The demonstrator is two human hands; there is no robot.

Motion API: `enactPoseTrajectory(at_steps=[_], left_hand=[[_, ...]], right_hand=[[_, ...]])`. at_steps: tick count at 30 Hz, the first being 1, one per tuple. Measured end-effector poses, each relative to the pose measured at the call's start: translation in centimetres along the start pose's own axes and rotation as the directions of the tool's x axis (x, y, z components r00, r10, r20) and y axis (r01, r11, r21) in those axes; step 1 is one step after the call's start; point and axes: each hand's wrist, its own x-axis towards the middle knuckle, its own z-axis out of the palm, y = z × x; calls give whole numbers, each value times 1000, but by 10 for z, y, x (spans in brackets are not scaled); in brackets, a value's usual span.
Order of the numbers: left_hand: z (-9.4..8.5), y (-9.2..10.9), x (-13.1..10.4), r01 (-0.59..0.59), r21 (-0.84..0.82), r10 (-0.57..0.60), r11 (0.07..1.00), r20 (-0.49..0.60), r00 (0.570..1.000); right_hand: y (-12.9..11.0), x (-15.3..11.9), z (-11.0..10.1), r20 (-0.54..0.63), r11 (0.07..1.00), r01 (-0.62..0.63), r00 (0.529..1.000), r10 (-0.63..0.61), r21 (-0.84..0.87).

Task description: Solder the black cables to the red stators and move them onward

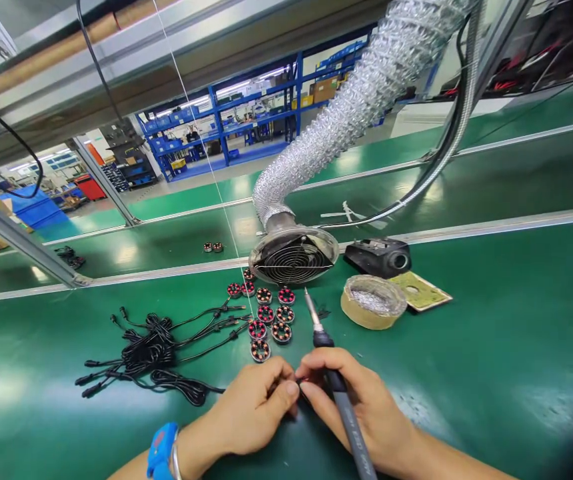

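Observation:
My left hand [249, 410] is closed, thumb against the fingers, around the end of a black cable [191, 388] that runs in from the left. My right hand [361, 407] has a soldering iron [339, 380] lodged in it, the tip pointing up and away from me. Its thumb and forefinger also pinch close to my left fingertips, at a small dark end mostly hidden by the fingers. Just beyond my hands sit several round copper-wound motor stators [281, 332], some with red parts. A bundle of black cables [151, 347] with connectors lies to the left.
A fume extractor inlet [294, 257] on a silver flexible duct [336, 113] stands behind the stators. To its right are a tape-wrapped round container [366, 308], a yellowish square pad [424, 292] and a black soldering iron holder [381, 257]. A metal rail [116, 281] crosses the green bench.

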Motion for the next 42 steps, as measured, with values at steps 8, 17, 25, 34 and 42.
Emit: enactPoseTrajectory(at_steps=[8, 17, 25, 34, 42], left_hand=[[10, -6, 1, -50, -73, 43, 996, -92, 995], [19, -19, 9, -43, -259, -20, 965, -234, 972], [2, -15, 8, 61, 4, -60, 998, -137, 989], [5, -5, 0, 51, 308, -32, 950, -64, 997], [-4, 5, 6, 96, 400, -79, 911, -57, 995]], right_hand=[[-2, 1, 5, -61, 1000, 16, 998, -16, -14], [-3, -2, 22, -194, 995, -96, 977, 88, -30], [-8, 0, 14, -76, 992, 18, 997, -28, -126], [-2, 19, 6, 128, 933, 301, 951, -280, -195], [7, 20, -12, 147, 987, 62, 988, -40, -149]])
